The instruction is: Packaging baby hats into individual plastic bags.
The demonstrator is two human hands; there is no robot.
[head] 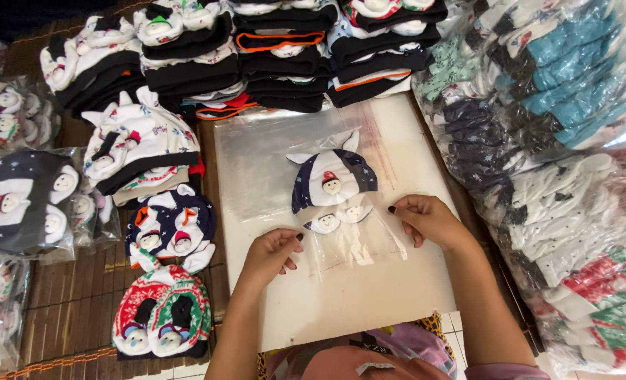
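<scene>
A navy and white baby hat [333, 179] with a small snowman face lies in the middle of a white board [369, 295]. Below it sits a pair of matching little booties [339, 219]. A clear plastic bag [355, 243] lies flat under and around the set. My left hand [274, 255] pinches the bag's left edge near the booties. My right hand [426, 218] grips the bag's right edge, fingers curled.
Stacks of folded black and white hats [285, 56] line the back. Loose hat sets [168, 232] lie to the left on a slatted mat. Bagged sets [24, 200] sit at far left. Big plastic sacks of garments [559, 162] fill the right side.
</scene>
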